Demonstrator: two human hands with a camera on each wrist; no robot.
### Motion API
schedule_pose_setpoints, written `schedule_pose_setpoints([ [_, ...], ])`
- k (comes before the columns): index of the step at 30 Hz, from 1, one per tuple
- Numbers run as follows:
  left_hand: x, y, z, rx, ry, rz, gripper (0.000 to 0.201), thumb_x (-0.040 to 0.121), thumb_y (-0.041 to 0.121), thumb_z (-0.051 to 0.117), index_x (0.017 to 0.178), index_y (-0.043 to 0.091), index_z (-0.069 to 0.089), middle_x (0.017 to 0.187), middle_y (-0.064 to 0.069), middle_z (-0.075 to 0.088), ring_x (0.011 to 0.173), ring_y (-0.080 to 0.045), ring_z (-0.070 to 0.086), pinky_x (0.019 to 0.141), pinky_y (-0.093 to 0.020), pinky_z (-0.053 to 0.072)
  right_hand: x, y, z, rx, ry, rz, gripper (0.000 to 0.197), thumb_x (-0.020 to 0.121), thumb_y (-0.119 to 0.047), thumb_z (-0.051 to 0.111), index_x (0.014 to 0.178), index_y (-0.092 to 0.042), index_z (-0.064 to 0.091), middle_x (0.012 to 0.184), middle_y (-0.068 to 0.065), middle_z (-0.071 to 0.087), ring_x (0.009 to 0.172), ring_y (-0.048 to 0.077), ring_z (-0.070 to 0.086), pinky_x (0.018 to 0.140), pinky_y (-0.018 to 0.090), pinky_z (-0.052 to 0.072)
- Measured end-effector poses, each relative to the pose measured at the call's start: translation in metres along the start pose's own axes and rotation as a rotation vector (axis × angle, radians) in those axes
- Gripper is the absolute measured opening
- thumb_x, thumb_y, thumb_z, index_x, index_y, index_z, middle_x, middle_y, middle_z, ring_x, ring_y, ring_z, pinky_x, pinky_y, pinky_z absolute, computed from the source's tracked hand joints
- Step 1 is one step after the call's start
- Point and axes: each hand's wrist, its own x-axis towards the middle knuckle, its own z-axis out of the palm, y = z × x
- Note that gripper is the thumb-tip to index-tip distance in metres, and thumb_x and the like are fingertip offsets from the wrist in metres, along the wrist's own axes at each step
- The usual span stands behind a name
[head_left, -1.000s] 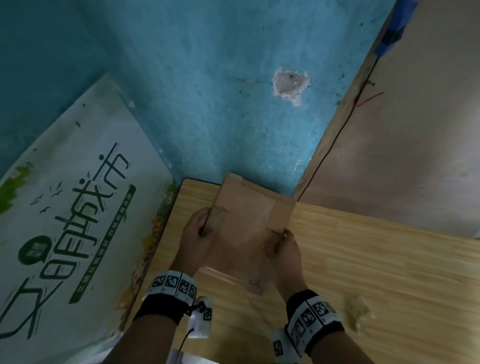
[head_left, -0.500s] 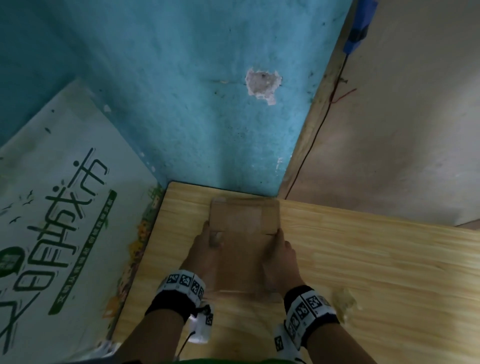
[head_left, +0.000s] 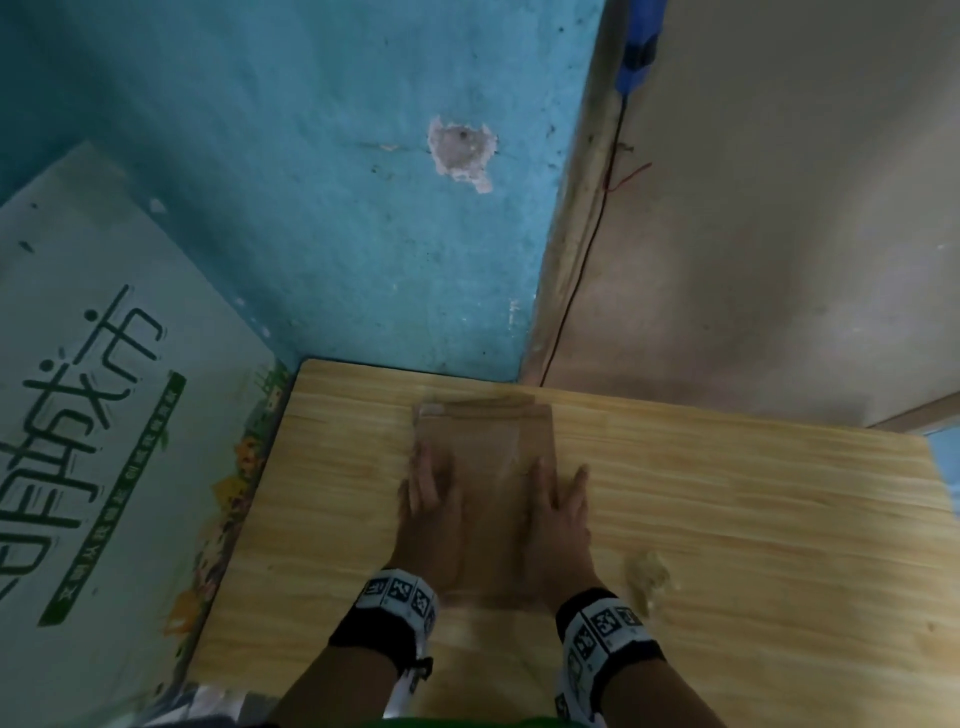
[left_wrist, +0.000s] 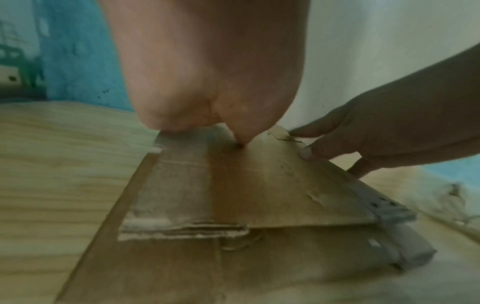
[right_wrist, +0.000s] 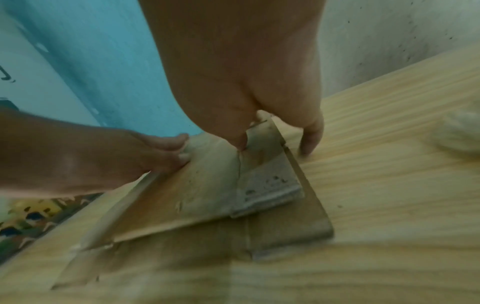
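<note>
A flattened brown cardboard box (head_left: 483, 436) with strips of tape lies flat on the light wooden table (head_left: 753, 519), near its far left corner. My left hand (head_left: 428, 486) lies palm down on the box's left side with its fingers straight. My right hand (head_left: 556, 488) presses the right side, its outer fingers reaching onto the table. The left wrist view shows the cardboard (left_wrist: 259, 185) folded in layers under my left hand (left_wrist: 207, 82). In the right wrist view my right hand (right_wrist: 246, 82) rests on the cardboard (right_wrist: 202, 185), its thumb tip on a crease.
A blue wall (head_left: 311, 208) with a chipped patch stands behind the table. A white sign with green characters (head_left: 104, 389) leans at the left. A beige panel (head_left: 779, 234) with a red wire rises at the right. A pale smear (head_left: 647, 571) marks the table right of my right wrist.
The cardboard, held tilted up a second ago, has come down flat on the table. Both hands let go of its edges and now lie flat on top.
</note>
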Motion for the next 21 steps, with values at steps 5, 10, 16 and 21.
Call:
schedule_pose_setpoints([
  [5,0.005,-0.012,0.020,0.190,-0.132,0.011,0.133,0.063,0.097,0.017,0.155,0.015,-0.030,0.154,-0.020,-0.048,0.146,-0.038,-0.039,0.119,-0.045,-0.014,-0.001,0.018,0.020,-0.203,0.013,-0.253,0.077,0.109,-0.044,0.033,0.164,-0.029,-0.019,0.163,0.010,-0.044,0.150,0.032,-0.039,0.129,0.056,-0.003],
  [10,0.015,-0.013,0.017,0.233,-0.271,-0.006,0.151,0.060,0.096,0.054,0.153,0.019,-0.036,0.150,-0.018,-0.055,0.144,-0.039,-0.044,0.125,-0.052,-0.009,0.006,0.027,0.012,-0.200,-0.123,-0.291,0.089,0.107,-0.047,0.043,0.164,-0.019,-0.018,0.163,0.014,-0.042,0.150,0.037,-0.038,0.129,0.052,-0.003],
  [16,0.017,-0.007,0.014,0.205,-0.307,-0.053,0.158,0.054,0.096,0.060,0.151,0.021,-0.039,0.147,-0.015,-0.058,0.142,-0.036,-0.047,0.124,-0.052,-0.010,0.012,0.019,0.002,-0.128,-0.200,-0.245,0.091,0.106,-0.038,0.051,0.165,-0.014,-0.013,0.164,0.016,-0.040,0.152,0.040,-0.033,0.129,0.047,0.000],
  [21,0.018,-0.007,0.014,0.205,-0.320,-0.054,0.158,0.054,0.094,0.063,0.152,0.021,-0.038,0.148,-0.015,-0.058,0.143,-0.037,-0.046,0.126,-0.054,-0.008,0.014,0.020,0.003,-0.127,-0.199,-0.252,0.091,0.105,-0.036,0.053,0.165,-0.013,-0.012,0.164,0.018,-0.038,0.153,0.042,-0.032,0.128,0.047,-0.001],
])
